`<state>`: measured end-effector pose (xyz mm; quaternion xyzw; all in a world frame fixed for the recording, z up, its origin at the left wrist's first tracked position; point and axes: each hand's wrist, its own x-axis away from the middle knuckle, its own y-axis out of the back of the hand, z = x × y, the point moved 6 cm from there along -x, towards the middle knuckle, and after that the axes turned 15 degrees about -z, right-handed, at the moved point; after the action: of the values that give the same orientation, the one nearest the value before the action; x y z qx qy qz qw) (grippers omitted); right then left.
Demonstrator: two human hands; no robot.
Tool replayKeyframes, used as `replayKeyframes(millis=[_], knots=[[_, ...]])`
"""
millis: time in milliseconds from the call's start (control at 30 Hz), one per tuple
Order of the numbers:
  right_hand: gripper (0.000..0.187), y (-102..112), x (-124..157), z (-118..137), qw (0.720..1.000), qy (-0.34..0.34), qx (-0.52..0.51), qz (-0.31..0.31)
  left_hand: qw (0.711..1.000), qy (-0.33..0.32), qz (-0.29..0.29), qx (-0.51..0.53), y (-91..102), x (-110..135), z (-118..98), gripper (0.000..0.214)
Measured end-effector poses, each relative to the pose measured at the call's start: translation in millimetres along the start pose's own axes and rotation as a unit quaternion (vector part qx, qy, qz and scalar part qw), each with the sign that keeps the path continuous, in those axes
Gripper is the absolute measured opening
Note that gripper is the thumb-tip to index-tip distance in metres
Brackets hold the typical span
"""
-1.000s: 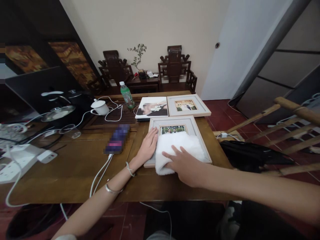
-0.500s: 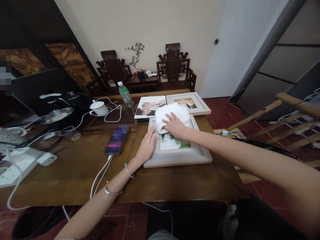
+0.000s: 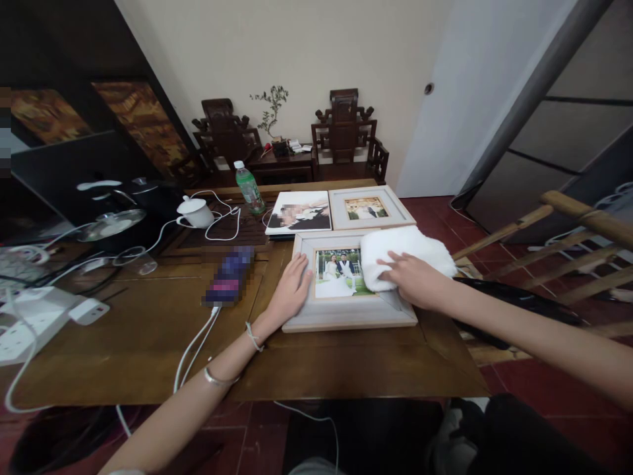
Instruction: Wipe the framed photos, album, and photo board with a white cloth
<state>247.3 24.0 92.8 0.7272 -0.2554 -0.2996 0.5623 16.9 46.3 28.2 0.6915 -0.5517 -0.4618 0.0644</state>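
While the left hand (image 3: 291,290) lies along the left border of the near picture frame (image 3: 346,315), the right hand (image 3: 418,280) has a white cloth (image 3: 408,247) over the frame's right side. Left grip: relaxed, fingers stretched out side by side on the border, pinching nothing. Right grip: closed on the cloth's left fold, fingertips on and against it; how firmly, cannot tell. Cloth is bunched and thick, covers the right edge of the photo (image 3: 336,272) and reaches out past the frame's right side. Rest of photo in plain view: two people in formal dress, greenery behind.

Frame lies flat on the brown wooden bench (image 3: 123,346), near its right end. Just behind it, side by side: a white-covered album or panel (image 3: 297,212) on the left, a second frame (image 3: 399,210) on the right.

Left of the left hand, a phone (image 3: 230,276), blurred out, with white cables at its near end. Farther back, a green-labelled bottle (image 3: 248,189), upright, and a white lidded cup (image 3: 196,212). Far left, a white power strip (image 3: 32,323). Beyond the bench, dark carved chairs and a small potted plant (image 3: 270,112).
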Motion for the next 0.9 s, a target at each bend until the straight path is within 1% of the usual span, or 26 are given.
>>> replayKeyframes(millis=[133,233,300,367,433,500,567,633,700,767,800,900], knots=[[0.037,14.7,25.0,38.3,0.998,-0.021,-0.027,0.056,1.0,0.002,-0.001,-0.003,1.1,-0.3,-2.0,0.047],[0.034,17.5,29.3,61.7,0.997,-0.028,-0.044,0.063,1.0,0.007,0.001,0.001,0.5,-0.9,-2.0,0.046],[0.035,15.2,23.6,77.0,0.997,-0.015,-0.048,0.053,1.0,0.021,0.011,0.01,-0.9,-1.3,0.1,0.047],[0.038,11.3,12.1,94.1,0.998,0.014,-0.053,0.037,0.998,0.042,0.023,0.028,-2.3,-1.5,3.1,0.049],[0.04,7.4,-3.0,113.5,0.996,0.061,-0.061,0.014,0.996,0.066,0.029,0.051,-2.5,-1.8,6.2,0.051],[0.037,4.5,-18.9,131.4,0.991,0.116,-0.066,-0.019,0.993,0.084,0.025,0.076,-1.2,-2.1,8.1,0.052],[0.033,1.4,-33.5,141.5,0.985,0.154,-0.066,-0.051,0.99,0.097,0.015,0.096,0.8,-2.3,8.9,0.052],[0.032,-4.4,-45.3,138.5,0.982,0.167,-0.061,-0.061,0.988,0.107,0.003,0.108,2.5,-2.2,8.5,0.052],[0.035,-12.7,-54.1,121.7,0.984,0.163,-0.051,-0.048,0.99,0.097,-0.007,0.103,3.3,-1.9,6.2,0.051],[0.041,-20.7,-60.9,92.3,0.989,0.142,-0.029,-0.033,0.994,0.066,-0.006,0.086,2.2,-1.2,2.7,0.053],[0.044,-23.4,-64.3,73.8,0.992,0.12,-0.012,-0.032,0.996,0.052,-0.002,0.077,1.1,-0.6,1.7,0.053],[0.051,-26.6,-72.7,20.6,0.996,0.052,0.05,-0.055,0.998,0.039,0.006,0.051,-2.3,1.1,3.4,0.052]])
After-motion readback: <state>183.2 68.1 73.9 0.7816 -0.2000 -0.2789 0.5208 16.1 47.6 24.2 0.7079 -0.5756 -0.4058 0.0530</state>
